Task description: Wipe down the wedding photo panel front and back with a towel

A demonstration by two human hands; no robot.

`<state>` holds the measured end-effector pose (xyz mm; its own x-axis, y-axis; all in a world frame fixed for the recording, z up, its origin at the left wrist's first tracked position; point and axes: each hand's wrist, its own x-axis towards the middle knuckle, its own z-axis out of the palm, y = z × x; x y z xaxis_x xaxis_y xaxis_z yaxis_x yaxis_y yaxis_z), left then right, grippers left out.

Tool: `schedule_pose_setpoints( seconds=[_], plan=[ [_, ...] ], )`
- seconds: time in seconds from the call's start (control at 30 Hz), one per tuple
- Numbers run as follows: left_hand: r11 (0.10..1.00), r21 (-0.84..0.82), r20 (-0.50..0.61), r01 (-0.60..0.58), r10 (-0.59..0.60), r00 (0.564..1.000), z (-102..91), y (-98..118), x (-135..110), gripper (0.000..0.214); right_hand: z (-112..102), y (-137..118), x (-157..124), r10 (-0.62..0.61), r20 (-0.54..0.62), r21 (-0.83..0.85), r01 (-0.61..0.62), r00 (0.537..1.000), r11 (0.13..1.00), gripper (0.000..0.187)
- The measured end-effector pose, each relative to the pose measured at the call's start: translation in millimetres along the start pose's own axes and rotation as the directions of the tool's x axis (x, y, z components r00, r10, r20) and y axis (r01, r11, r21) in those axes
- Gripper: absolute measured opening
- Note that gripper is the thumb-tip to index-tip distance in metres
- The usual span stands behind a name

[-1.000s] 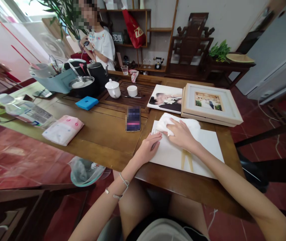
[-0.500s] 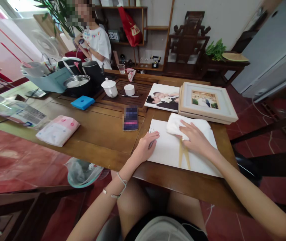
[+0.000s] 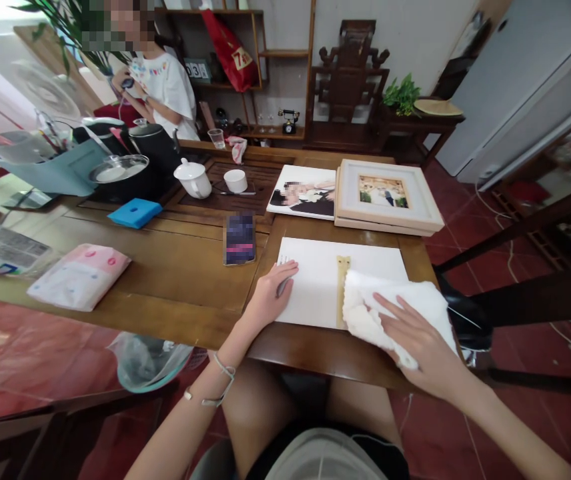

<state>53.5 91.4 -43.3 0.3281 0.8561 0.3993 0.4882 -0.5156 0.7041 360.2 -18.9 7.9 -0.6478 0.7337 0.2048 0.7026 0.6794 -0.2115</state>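
Observation:
A white flat board [image 3: 315, 277] with a thin gold strip lies on the wooden table [image 3: 185, 267] in front of me. My left hand [image 3: 269, 298] rests flat on the board's left edge, fingers stretched out. My right hand [image 3: 421, 339] presses a white cloth [image 3: 390, 309] down on the board's near right corner, fingers spread over the cloth. Beyond the board lie a framed photo [image 3: 384, 198] and an unframed photo print [image 3: 301, 192].
A phone [image 3: 239, 238] lies left of the board. A tea tray holds a white teapot [image 3: 193, 179] and cup [image 3: 235, 180]. A blue box [image 3: 134, 213] and pink tissue pack [image 3: 78, 275] sit further left. A person [image 3: 158, 83] sits across the table. A bin [image 3: 148, 363] stands under the table's edge.
My right hand has slid the cloth from the board's far middle to its near right corner. The left hand stays on the board. The view has shifted right.

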Motion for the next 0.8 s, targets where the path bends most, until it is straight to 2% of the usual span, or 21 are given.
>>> schedule_pose_setpoints(
  seconds=[0.1,0.23,0.3,0.37,0.47,0.53,0.67,0.73,0.8],
  plan=[
    [1.0,0.006,-0.005,-0.008,0.008,1.0,0.2,-0.5,0.1,0.031,-1.9,34.0,22.1,0.064,-0.014,0.048,-0.063,0.998,0.997,0.035],
    [1.0,0.018,-0.009,-0.026,0.026,1.0,0.4,-0.9,0.4,0.031,-3.9,85.6,66.8,0.157,-0.04,0.077,-0.153,0.987,0.985,0.031],
    [0.999,0.019,-0.014,-0.033,0.033,0.999,0.1,-0.7,0.4,0.031,-4.5,101.1,82.3,0.196,-0.042,0.069,-0.193,0.98,0.979,0.031],
    [0.999,0.023,-0.016,-0.03,0.03,0.999,-0.2,-0.1,0.5,0.03,-3.9,104.3,85.8,0.211,-0.047,0.046,-0.209,0.976,0.977,0.033],
    [0.999,0.03,-0.013,-0.016,0.017,1.0,-0.5,1.4,0.6,0.03,-1.6,83.6,65.3,0.18,-0.04,0.016,-0.18,0.983,0.984,0.031],
    [1.0,0.031,-0.008,-0.005,0.005,1.0,-0.6,2.2,0.7,0.03,-1.9,56.5,39.9,0.135,-0.011,0.023,-0.135,0.991,0.991,0.033],
    [1.0,0.025,-0.005,0.005,-0.005,1.0,-0.5,2.3,1.0,0.031,-11.0,1.9,-6.1,0.05,0.115,0.086,-0.06,0.992,0.994,0.05],
    [1.0,0.026,-0.003,0.005,-0.005,1.0,-0.5,1.7,1.0,0.031,-15.7,-9.2,-14.8,0.038,0.155,0.12,-0.057,0.987,0.991,0.052],
    [1.0,0.029,0.0,0.006,-0.006,1.0,-0.5,1.1,1.0,0.031,-16.6,-4.4,-11.1,0.045,0.156,0.141,-0.067,0.987,0.988,0.047]
  ],
)
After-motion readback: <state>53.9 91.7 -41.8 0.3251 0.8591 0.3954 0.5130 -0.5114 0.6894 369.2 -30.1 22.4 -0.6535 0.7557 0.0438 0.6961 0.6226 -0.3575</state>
